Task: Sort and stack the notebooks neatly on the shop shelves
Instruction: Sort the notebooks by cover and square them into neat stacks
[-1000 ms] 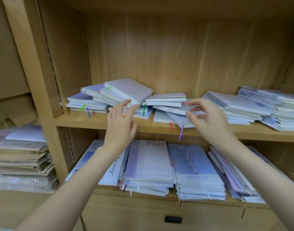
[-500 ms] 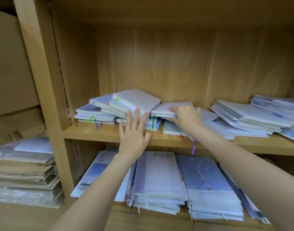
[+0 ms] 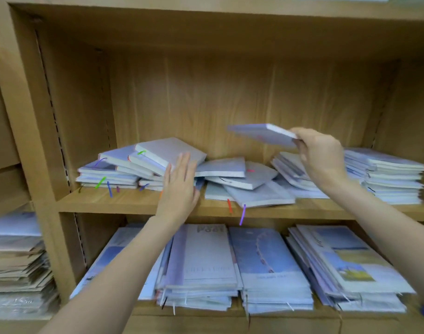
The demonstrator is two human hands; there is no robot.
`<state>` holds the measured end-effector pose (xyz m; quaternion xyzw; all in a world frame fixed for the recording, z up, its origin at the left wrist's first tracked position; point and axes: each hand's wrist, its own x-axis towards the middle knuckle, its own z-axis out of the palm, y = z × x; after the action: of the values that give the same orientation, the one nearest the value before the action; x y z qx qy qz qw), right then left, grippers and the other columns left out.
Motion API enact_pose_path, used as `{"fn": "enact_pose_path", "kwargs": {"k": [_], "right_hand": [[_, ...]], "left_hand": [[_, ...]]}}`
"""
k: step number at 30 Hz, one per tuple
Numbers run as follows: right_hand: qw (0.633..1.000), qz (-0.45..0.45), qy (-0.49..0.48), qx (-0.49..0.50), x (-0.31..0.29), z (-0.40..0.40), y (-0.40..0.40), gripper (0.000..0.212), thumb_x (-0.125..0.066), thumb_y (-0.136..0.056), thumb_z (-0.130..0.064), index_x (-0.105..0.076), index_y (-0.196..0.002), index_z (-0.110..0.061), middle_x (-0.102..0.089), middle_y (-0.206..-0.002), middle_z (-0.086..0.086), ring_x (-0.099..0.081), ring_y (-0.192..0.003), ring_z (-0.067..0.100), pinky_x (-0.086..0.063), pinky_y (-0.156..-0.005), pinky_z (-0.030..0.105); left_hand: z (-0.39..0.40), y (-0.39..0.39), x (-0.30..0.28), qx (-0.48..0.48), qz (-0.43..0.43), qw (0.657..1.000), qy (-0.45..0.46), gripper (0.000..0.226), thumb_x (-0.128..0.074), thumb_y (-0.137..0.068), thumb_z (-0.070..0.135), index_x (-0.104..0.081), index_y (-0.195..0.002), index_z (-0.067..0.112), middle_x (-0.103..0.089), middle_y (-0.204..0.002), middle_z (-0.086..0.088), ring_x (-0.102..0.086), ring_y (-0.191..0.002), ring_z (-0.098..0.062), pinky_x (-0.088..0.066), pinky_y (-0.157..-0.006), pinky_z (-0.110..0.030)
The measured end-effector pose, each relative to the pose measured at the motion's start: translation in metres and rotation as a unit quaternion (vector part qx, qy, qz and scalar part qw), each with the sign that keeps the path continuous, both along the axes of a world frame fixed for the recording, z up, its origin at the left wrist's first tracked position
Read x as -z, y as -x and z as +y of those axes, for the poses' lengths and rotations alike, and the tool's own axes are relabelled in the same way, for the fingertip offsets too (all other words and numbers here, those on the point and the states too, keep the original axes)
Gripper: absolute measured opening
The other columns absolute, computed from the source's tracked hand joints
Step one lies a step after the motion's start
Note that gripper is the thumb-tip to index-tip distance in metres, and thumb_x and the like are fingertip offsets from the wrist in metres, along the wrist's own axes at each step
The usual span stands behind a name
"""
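Head view of a light-brown wooden shelving unit (image 3: pixel 230 92) with two visible shelves. The right hand (image 3: pixel 320 156), at centre right of the frame, pinches one corner of a pale lilac, thick-paged notebook (image 3: pixel 261 135) between thumb and curled fingers and holds it in the air above the upper shelf board (image 3: pixel 134 203), tilted slightly and clear of the books below. The left hand (image 3: pixel 179 186), at centre frame, is flat with fingers straight and together, its palm against the front edges of a leaning pile of pale blue-grey notebooks (image 3: pixel 138 165) at the left of the upper shelf; nothing is gripped. Just right of that hand lies a loose, fanned heap of similar grey-lilac notebooks (image 3: pixel 240 182), some overhanging the shelf edge, with red and purple ribbon markers (image 3: pixel 242 214) dangling over the front. At the far right of the upper shelf stands a squarer stack of white-edged notebooks (image 3: pixel 394 179). The lower shelf, across the bottom of the frame, carries several stacks of larger, flat blue-and-lilac covered exercise books (image 3: pixel 261 268) lying side by side. At lower left, in the neighbouring bay, sits a stack of brown paper-covered pads (image 3: pixel 16 266).
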<state>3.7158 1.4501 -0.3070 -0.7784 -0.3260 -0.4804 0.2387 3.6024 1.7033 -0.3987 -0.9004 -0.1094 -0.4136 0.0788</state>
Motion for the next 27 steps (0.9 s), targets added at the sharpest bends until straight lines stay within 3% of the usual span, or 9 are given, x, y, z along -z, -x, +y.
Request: {"fn": "enact_pose_path", "kwargs": {"k": [4, 7, 10, 13, 15, 18, 22, 25, 27], "right_hand": [[0.996, 0.034, -0.07, 0.054, -0.015, -0.03, -0.028, 0.031, -0.041, -0.091, 0.001, -0.058, -0.116, -0.006, -0.064, -0.096, 0.02, -0.058, -0.087, 0.04, -0.046, -0.072, 0.044], [0.959, 0.187, 0.114, 0.182, 0.014, -0.05, -0.058, 0.041, -0.038, -0.087, 0.007, -0.048, -0.125, -0.005, -0.06, -0.107, 0.023, -0.056, -0.098, 0.04, -0.039, -0.08, 0.042], [0.882, 0.319, 0.243, 0.248, 0.044, -0.056, -0.068, 0.054, -0.034, -0.089, 0.003, -0.031, -0.14, -0.015, -0.043, -0.135, 0.018, -0.04, -0.125, 0.036, -0.029, -0.102, 0.048], [0.93, 0.216, 0.204, 0.214, 0.038, -0.047, -0.061, 0.048, -0.042, -0.087, 0.0, -0.038, -0.135, -0.006, -0.04, -0.136, 0.019, -0.033, -0.129, 0.035, -0.02, -0.109, 0.047], [0.973, 0.161, 0.146, 0.082, 0.026, -0.028, -0.047, 0.039, -0.047, -0.091, -0.006, -0.046, -0.13, -0.001, -0.048, -0.131, 0.019, -0.041, -0.123, 0.033, -0.027, -0.103, 0.039], [0.924, 0.317, 0.187, -0.1, 0.02, 0.021, -0.014, 0.053, -0.055, -0.091, -0.038, -0.047, -0.133, -0.007, -0.05, -0.134, 0.009, -0.043, -0.126, 0.025, -0.035, -0.099, 0.032], [0.92, 0.302, 0.244, -0.052, 0.035, 0.06, 0.0, 0.058, -0.065, -0.081, -0.047, -0.05, -0.121, -0.007, -0.059, -0.115, 0.011, -0.054, -0.11, 0.028, -0.047, -0.085, 0.036], [0.929, 0.207, 0.305, 0.023, 0.036, 0.063, 0.004, 0.021, -0.053, -0.091, -0.023, -0.056, -0.104, -0.007, -0.061, -0.109, 0.016, -0.057, -0.104, 0.033, -0.045, -0.077, 0.034], [0.929, 0.154, 0.329, 0.07, 0.03, 0.06, 0.009, 0.021, -0.043, -0.092, -0.009, -0.057, -0.107, -0.004, -0.06, -0.109, 0.019, -0.058, -0.104, 0.034, -0.044, -0.077, 0.036]], "left_hand": [[-0.01, -0.029, -0.018, 0.033, 0.082, 0.996, 0.003, 0.064, -0.061, -0.08, 0.006, -0.037, -0.139, 0.006, -0.027, -0.151, -0.012, -0.023, -0.141, -0.028, -0.017, -0.113, -0.046], [-0.007, -0.043, -0.015, -0.03, 0.121, 0.992, 0.015, 0.054, -0.048, -0.087, 0.01, -0.033, -0.139, 0.008, -0.021, -0.153, -0.011, -0.016, -0.143, -0.022, -0.002, -0.113, -0.037], [-0.007, -0.051, -0.018, -0.074, 0.109, 0.991, -0.025, 0.045, -0.045, -0.089, 0.012, -0.039, -0.133, 0.01, -0.047, -0.135, -0.01, -0.038, -0.127, -0.026, -0.015, -0.108, -0.035], [-0.005, -0.058, -0.028, -0.105, 0.119, 0.987, -0.033, 0.035, -0.043, -0.091, 0.012, -0.046, -0.126, 0.015, -0.056, -0.122, -0.005, -0.045, -0.117, -0.026, -0.029, -0.095, -0.033], [-0.003, -0.06, -0.034, -0.11, 0.123, 0.986, -0.027, 0.03, -0.046, -0.091, 0.014, -0.05, -0.121, 0.016, -0.058, -0.117, -0.004, -0.047, -0.113, -0.026, -0.032, -0.089, -0.032], [-0.002, -0.059, -0.036, -0.078, 0.081, 0.993, 0.022, 0.025, -0.049, -0.091, 0.016, -0.054, -0.116, 0.013, -0.056, -0.113, -0.007, -0.047, -0.109, -0.028, -0.033, -0.085, -0.035], [-0.005, -0.048, -0.045, -0.018, 0.01, 0.998, 0.064, 0.02, -0.051, -0.093, 0.019, -0.055, -0.105, 0.003, -0.051, -0.106, -0.015, -0.041, -0.104, -0.032, -0.035, -0.068, -0.04], [-0.003, -0.037, -0.058, 0.025, -0.041, 0.997, 0.055, 0.018, -0.054, -0.091, 0.015, -0.056, -0.096, -0.002, -0.05, -0.099, -0.019, -0.043, -0.096, -0.035, -0.042, -0.064, -0.046], [-0.004, -0.029, -0.064, 0.04, -0.081, 0.995, 0.034, 0.013, -0.06, -0.086, 0.006, -0.056, -0.087, -0.005, -0.051, -0.09, -0.024, -0.047, -0.087, -0.04, -0.045, -0.061, -0.05]]}}
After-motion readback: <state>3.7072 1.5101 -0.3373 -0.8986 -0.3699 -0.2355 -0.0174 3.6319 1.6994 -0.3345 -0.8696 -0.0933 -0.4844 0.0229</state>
